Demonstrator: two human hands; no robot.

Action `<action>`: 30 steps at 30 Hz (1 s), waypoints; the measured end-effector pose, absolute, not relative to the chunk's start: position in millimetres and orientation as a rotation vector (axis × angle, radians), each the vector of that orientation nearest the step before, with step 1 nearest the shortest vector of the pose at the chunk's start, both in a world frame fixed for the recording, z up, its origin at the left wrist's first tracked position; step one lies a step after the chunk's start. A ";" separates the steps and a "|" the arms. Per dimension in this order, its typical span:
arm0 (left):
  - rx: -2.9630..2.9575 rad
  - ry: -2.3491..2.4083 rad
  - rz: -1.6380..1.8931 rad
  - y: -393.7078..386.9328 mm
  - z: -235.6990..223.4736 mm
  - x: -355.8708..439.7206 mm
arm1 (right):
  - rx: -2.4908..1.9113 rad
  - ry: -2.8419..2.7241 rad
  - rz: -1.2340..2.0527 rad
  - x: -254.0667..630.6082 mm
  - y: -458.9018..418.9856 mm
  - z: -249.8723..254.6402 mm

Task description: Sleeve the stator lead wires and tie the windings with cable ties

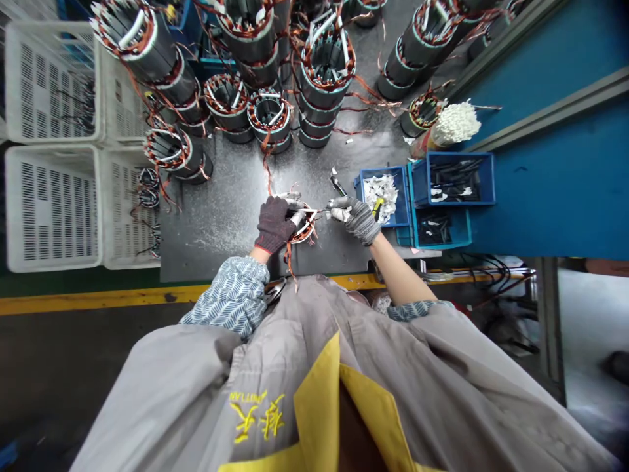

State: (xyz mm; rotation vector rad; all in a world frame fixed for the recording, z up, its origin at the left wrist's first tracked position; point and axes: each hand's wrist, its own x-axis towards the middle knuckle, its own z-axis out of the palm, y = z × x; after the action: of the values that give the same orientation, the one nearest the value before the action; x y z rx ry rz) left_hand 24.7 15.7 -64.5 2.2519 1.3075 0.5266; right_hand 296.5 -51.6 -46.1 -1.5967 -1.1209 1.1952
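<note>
A small wound stator [308,231] with copper windings lies near the table's front edge. My left hand [278,221], in a dark glove with pale fingertips, is closed at its upper left side, gripping it by the windings. A white sleeve [308,210] points right from those fingers. My right hand [358,217], in a grey striped glove, pinches the thin wire end [323,211] extending from the sleeve. A dark slim tool [338,185] sticks up beside the right fingers; whether that hand holds it is unclear. Copper leads [289,261] hang over the front edge.
Stacked stators [324,85] stand along the back of the table [221,216]. A blue bin [361,190] of white scraps, with something yellow [377,208], sits at right beside a bin [493,180] of black sleeves. White sleeves [457,123] stand bundled behind. White crates [54,262] are at left.
</note>
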 end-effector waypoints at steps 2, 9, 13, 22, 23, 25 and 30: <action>2.242 1.308 0.536 15.0 -65.0 24.9 | -1.590 -1.091 1.207 295.9 -50.7 -47.5; 2.249 1.297 0.567 13.7 -67.0 25.8 | -1.662 -1.057 1.154 290.0 -52.8 -54.3; 2.248 1.291 0.527 13.7 -66.8 25.5 | -1.640 -1.111 1.144 286.2 -54.2 -50.7; 2.216 1.276 0.543 12.2 -55.7 26.8 | -1.718 -1.154 1.060 292.1 -53.1 -50.0; 2.215 1.274 0.546 12.0 -55.3 26.8 | -1.743 -1.118 1.050 292.2 -55.0 -51.4; 2.217 1.277 0.556 11.7 -55.7 27.0 | -1.773 -1.072 1.047 291.1 -59.0 -54.5; 2.217 1.300 0.537 11.3 -57.2 28.1 | -1.688 -1.091 1.114 284.9 -63.5 -65.3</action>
State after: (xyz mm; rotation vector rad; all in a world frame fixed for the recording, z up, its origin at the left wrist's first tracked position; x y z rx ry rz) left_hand 28.1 11.3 -57.2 2.2169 1.2996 0.5367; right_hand 284.9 -63.5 -65.3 -1.6885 -1.0910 1.1141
